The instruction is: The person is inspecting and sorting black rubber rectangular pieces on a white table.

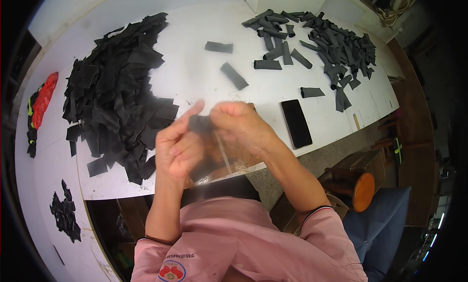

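Observation:
Both my hands meet over the near edge of the white table, holding one small dark fabric piece between them. My left hand grips its left side, with the thumb pointing up and apart. The fingers of my right hand are closed on its right edge. Motion blurs the piece, so its exact fold cannot be told. Left of my hands lies a large heap of flat black fabric pieces. Beyond them are two separate grey fabric tubes, one slanted and one crosswise.
At the far right lies a pile of grey fabric tubes. A black phone rests right of my hands, near a single tube. A red bundle and small black scraps lie far left. A wooden stool stands below right.

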Available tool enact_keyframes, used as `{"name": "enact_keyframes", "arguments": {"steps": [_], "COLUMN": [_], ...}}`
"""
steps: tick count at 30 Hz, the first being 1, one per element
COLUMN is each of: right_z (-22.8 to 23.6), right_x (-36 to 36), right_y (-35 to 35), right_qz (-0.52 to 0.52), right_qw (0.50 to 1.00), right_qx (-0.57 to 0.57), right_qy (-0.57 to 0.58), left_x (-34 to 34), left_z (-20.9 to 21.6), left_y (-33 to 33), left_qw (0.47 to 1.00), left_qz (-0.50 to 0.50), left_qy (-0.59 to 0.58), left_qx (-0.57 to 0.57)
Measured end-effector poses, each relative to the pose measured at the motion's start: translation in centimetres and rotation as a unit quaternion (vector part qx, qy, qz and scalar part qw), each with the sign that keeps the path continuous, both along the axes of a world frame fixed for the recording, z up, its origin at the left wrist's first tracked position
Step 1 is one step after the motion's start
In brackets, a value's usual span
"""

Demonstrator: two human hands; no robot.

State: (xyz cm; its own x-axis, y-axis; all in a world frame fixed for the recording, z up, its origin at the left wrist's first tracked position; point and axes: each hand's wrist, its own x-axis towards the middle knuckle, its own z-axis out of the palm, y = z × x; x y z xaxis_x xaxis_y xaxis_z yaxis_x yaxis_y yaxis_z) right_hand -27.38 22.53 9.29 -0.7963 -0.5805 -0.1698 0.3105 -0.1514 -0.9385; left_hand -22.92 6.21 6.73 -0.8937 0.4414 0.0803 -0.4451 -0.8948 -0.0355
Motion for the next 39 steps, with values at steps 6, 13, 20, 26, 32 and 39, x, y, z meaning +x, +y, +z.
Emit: {"name": "enact_keyframes", "arguments": {"steps": [6,13,20,26,32,39], "right_z": [-1.0,-3.0,-4.8,-3.1,0.2,-3.9], "right_x": [-0.2,-1.3,-1.3,-0.2,1.4,0.5], "right_y": [-1.0,-0.7,0.0,-0.2,-0.6,0.0], "right_qz": [0.042,0.101,0.1,0.063,-0.086,-0.042], "right_qw": [0.996,0.994,0.995,0.988,0.857,0.732], "right_qx": [-0.05,-0.025,0.008,0.089,0.148,0.323], "right_qy": [-0.061,-0.046,-0.006,0.109,0.486,0.598], "left_x": [0.9,0.8,2.5,2.3,2.4,1.4], "left_z": [-0.2,-1.3,2.2,2.6,3.2,0.2], "left_y": [0.3,0.6,3.0,1.7,2.1,2.3], "left_qw": [0.992,0.97,0.7,0.541,0.775,0.764], "left_qz": [0.017,0.056,0.22,0.308,0.367,0.351], "left_qy": [-0.109,-0.213,0.015,0.195,0.126,0.105], "left_qx": [0.056,0.104,-0.68,-0.758,-0.498,-0.531]}}
